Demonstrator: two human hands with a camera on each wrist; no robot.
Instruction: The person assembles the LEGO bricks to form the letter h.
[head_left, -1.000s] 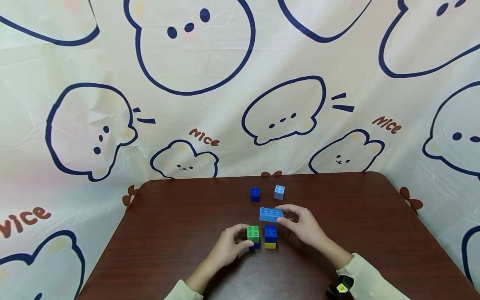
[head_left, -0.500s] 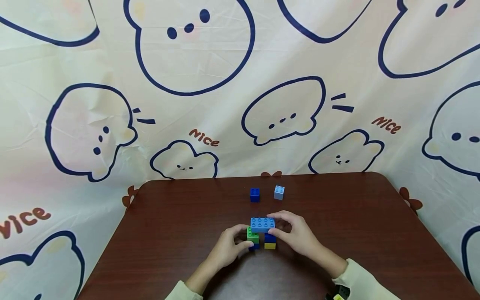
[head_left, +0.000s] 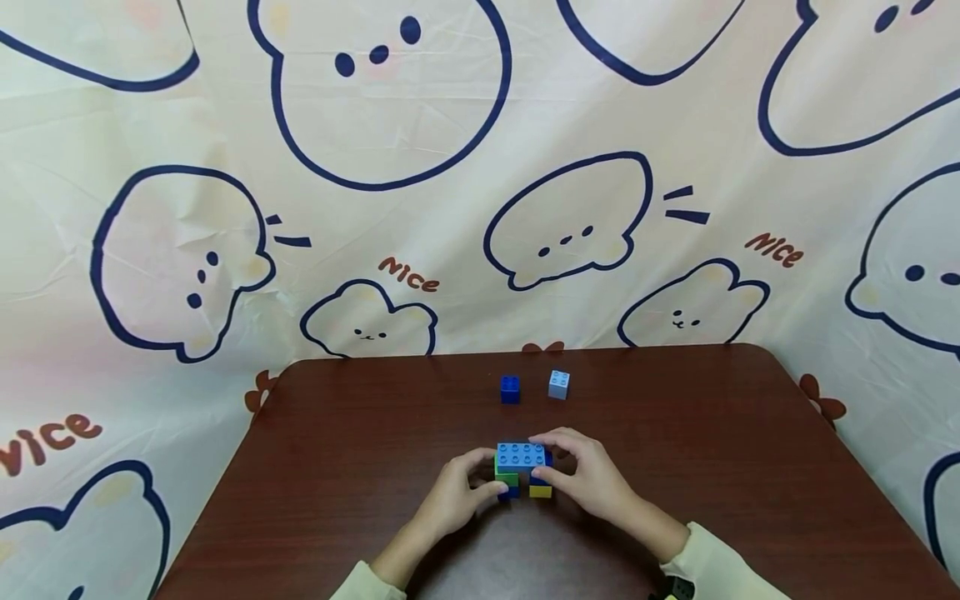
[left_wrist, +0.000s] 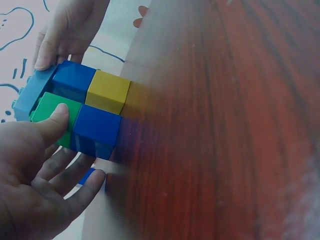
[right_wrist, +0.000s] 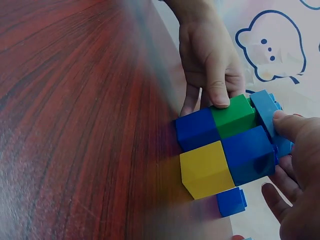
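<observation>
A long light blue building brick [head_left: 521, 456] spans the tops of two stacks, pinched between the thumb and fingers of my right hand [head_left: 596, 479]. Some studs of the lower bricks still show beneath it in the right wrist view. My left hand [head_left: 454, 493] grips the left stack, its thumb on the green brick [left_wrist: 56, 114]. Under the green one is a dark blue brick [left_wrist: 98, 131]. The right stack has another dark blue brick [right_wrist: 251, 156] above a yellow brick [right_wrist: 206, 169]. Both stacks stand upright on the table, with a narrow gap between them in the head view.
Farther back on the brown table [head_left: 360, 433] lie a small dark blue brick [head_left: 510, 389] and a small light blue brick [head_left: 558, 384]. A cream cloth [head_left: 450, 225] with cartoon outlines hangs behind the table.
My right hand has brought the long light blue brick leftward and toward the body, from behind the stacks to over their tops. My left hand has stayed on the left stack.
</observation>
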